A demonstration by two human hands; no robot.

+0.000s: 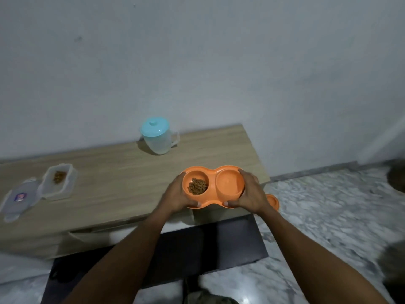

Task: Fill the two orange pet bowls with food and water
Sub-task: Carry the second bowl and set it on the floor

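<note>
Orange plastic sits between two hands: the left hand (175, 194) grips the left end of one double dish (213, 173) and the right hand (249, 194) grips the right end, thumbs on the near rim and fingers curled over the outer edges. The hands are apart, one at each end. The dish has two wells. The left well holds a heap of brown kibble (197, 186); the right well (230, 183) looks smooth, and whether it holds water cannot be told.

The dish is over the near right corner of a wooden table (122, 183); whether it rests there or is lifted is unclear. Behind the right wrist one small orange rim (273, 201) shows, mostly hidden, perhaps a second dish.

Farther out on the table stand one clear jug (158, 142) with a pale blue lid, one open clear container (57, 191) with a little kibble, and its one loose lid (20, 198) just beside it. Below lie a dark mat (208, 249) and a marbled floor (328, 205).
</note>
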